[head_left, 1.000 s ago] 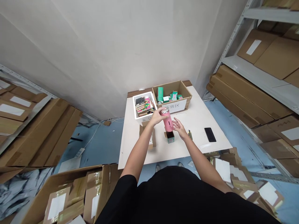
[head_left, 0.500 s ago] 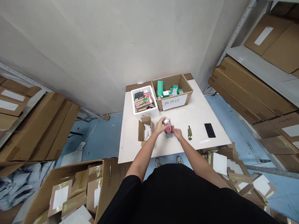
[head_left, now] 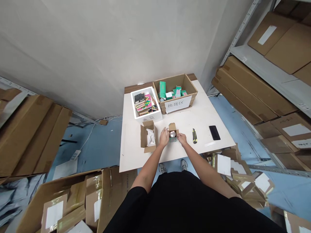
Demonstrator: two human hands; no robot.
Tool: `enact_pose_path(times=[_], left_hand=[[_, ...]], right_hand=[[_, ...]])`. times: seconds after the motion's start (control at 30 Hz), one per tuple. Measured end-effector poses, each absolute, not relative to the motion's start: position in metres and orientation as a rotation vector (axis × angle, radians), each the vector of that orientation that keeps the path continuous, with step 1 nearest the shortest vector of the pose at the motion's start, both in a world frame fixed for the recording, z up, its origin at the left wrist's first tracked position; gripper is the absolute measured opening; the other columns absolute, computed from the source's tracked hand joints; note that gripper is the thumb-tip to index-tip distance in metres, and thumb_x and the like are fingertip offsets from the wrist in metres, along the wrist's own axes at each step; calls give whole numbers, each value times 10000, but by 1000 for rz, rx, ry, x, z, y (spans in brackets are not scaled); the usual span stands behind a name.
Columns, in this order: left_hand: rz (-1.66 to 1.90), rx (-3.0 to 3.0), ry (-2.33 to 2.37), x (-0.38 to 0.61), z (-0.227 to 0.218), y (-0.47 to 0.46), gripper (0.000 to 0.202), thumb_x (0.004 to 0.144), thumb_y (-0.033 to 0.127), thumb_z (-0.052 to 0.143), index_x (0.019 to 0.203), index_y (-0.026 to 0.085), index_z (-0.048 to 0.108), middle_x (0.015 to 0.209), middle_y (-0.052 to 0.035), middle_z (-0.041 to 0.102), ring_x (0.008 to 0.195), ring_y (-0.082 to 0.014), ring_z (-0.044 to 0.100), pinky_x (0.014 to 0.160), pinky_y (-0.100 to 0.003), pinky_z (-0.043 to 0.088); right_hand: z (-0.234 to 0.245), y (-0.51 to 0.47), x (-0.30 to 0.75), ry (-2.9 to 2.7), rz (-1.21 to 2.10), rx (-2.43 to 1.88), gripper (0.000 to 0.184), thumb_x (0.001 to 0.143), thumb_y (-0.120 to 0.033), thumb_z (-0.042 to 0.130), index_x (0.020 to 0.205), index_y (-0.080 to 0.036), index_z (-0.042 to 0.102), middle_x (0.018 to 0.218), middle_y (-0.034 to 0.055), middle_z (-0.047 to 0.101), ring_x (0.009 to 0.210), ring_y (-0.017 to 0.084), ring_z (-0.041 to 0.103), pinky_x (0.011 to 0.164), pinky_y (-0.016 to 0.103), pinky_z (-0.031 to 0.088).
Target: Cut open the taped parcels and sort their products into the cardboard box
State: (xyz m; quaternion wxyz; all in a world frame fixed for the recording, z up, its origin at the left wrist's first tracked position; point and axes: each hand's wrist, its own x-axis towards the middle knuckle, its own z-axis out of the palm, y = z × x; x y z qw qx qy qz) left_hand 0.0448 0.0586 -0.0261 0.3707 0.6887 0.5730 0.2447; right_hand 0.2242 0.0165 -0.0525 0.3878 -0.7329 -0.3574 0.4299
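A small green carton [head_left: 173, 139] stands open-topped on the white table [head_left: 206, 119], its brown flaps raised. A pink bottle sits down inside it, and only its silver cap [head_left: 172, 133] shows. My left hand [head_left: 164, 137] presses against the carton's left side with curled fingers. On the carton's right side my right hand [head_left: 182, 138] grips it the same way.
An open cardboard box with white padding [head_left: 148, 139] lies left of my hands. A white foam bin [head_left: 145, 105] and a labelled cardboard box [head_left: 175, 94] of green packs stand at the back. A utility knife [head_left: 194, 135] and a black phone [head_left: 214, 132] lie right. Cartons and shelves surround the table.
The pink bottle was held above the carton, then lowered until only its cap shows. Both hands moved down onto the carton's sides.
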Motion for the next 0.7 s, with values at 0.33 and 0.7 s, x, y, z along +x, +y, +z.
enact_pose_path(times=[0.33,0.7], left_hand=[[578,1438,1222,59,-26,81,607,755,184,714,1357,228,642,1378,-96,705,1318,-267,640,1122,-467,506],[503,1724,965,34,-12,73,493,785,320,823,1258,225,717,1502,-131,621,1567,-321,420,1200,-472,455]], right_hand=[[-52,4,225,-1085,1183,-1686,293,647,-317,740,934,-260,747,1279,81,744,1234,318,678,1150,494,494],[-44,-20,231,-920,1017,-1617,534,755,-475,740,1227,-251,632,1415,139,652,1261,315,654,1003,468,590]])
